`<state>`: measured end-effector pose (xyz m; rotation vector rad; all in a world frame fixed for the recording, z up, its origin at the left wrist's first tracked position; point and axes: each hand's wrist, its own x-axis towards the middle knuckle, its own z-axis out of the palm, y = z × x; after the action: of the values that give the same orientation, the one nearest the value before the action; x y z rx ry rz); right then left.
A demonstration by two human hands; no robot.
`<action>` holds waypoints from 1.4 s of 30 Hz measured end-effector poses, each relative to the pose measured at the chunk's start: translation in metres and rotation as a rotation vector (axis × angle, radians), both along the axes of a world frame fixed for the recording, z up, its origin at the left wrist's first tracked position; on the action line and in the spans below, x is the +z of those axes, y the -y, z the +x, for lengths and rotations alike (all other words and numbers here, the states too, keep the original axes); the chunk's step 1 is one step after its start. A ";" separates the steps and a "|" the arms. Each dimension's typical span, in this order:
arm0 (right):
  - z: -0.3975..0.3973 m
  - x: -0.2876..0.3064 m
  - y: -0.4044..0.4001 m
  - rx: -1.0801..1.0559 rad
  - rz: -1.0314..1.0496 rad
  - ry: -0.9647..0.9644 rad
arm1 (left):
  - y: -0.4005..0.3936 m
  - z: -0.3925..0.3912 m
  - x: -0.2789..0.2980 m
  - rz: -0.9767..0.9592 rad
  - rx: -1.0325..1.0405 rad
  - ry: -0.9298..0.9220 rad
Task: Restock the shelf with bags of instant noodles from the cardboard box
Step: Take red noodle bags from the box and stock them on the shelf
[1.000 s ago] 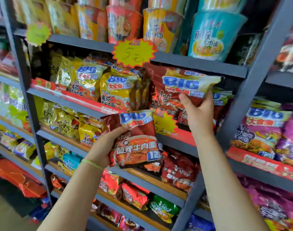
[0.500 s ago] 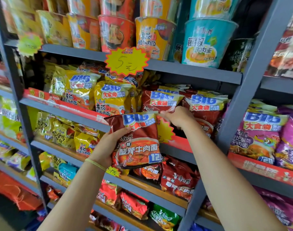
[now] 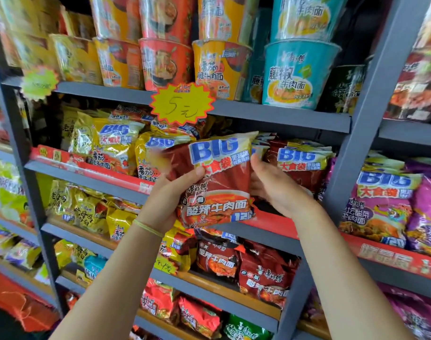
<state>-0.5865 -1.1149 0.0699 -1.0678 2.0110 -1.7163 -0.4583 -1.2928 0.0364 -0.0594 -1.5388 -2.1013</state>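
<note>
Head view: both hands are holding one red noodle bag upright in front of the grey shelf. Left hand is gripping its left edge, thumb across the front; right hand is pinching its right edge. Matching red bags are standing just behind, beneath a yellow price tag.

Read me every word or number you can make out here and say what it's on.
"BIG", "酸辣牛肉面": dark red bag held by both hands.
"5元": yellow starburst tag.
"BIG", "大食袋": red bag on the shelf.
"藤椒牛肉面": teal bowl.
"番茄": orange bowl.
Smaller print: too blurred.
</note>
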 end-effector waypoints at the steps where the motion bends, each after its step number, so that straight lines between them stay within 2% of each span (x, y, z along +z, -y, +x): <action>1: 0.007 -0.001 -0.002 0.090 -0.005 -0.028 | -0.004 -0.003 0.006 -0.061 -0.023 -0.046; 3: 0.016 -0.002 -0.003 0.046 -0.101 -0.141 | -0.013 -0.011 0.014 -0.164 -0.006 -0.107; 7: 0.008 -0.005 -0.006 -0.319 -0.409 -0.184 | -0.017 -0.027 0.020 -0.354 0.271 -0.148; 9: 0.000 -0.009 -0.005 -0.399 -0.493 -0.180 | -0.009 -0.036 0.009 -0.507 0.384 -0.086; 11: -0.003 -0.011 -0.001 -0.417 -0.510 -0.196 | -0.002 -0.045 -0.011 -0.676 0.401 0.057; 13: -0.007 -0.015 0.009 -0.424 -0.462 -0.225 | -0.001 -0.047 -0.030 -0.841 0.379 0.164; 15: -0.014 -0.024 0.020 -0.424 -0.397 -0.185 | -0.004 -0.046 -0.043 -0.940 0.409 0.134; 17: -0.021 -0.031 0.030 -0.407 -0.314 -0.081 | -0.006 -0.042 -0.045 -0.931 0.447 0.080; 19: -0.027 -0.033 0.037 -0.371 -0.103 -0.038 | -0.005 -0.038 -0.044 -0.934 0.458 0.066; 22: -0.029 -0.025 0.036 -0.372 0.280 -0.122 | -0.001 -0.037 -0.044 -0.969 0.447 0.071; 25: -0.030 -0.019 0.027 -0.437 0.420 -0.253 | 0.000 -0.038 -0.043 -1.012 0.462 0.075; 27: -0.033 -0.017 0.023 -0.499 0.435 -0.277 | 0.001 -0.043 -0.041 -1.050 0.477 0.083; 30: -0.034 -0.017 0.028 -0.598 0.370 -0.206 | -0.002 -0.053 -0.036 -1.102 0.464 0.167; 33: -0.038 -0.023 0.036 -0.565 0.336 -0.158 | -0.005 -0.064 -0.033 -1.181 0.479 0.303; 36: -0.039 -0.024 0.033 -0.521 0.310 -0.111 | -0.005 -0.067 -0.031 -1.198 0.530 0.320; 39: -0.042 -0.024 0.026 -0.518 0.333 -0.176 | -0.006 -0.066 -0.031 -1.180 0.529 0.313; 42: -0.040 -0.024 0.020 -0.560 0.261 -0.281 | -0.010 -0.064 -0.032 -1.164 0.536 0.299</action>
<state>-0.6266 -1.1348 0.0458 -0.7305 2.8279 -1.5225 -0.5224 -1.2826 0.0043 0.2351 -2.4109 -0.6447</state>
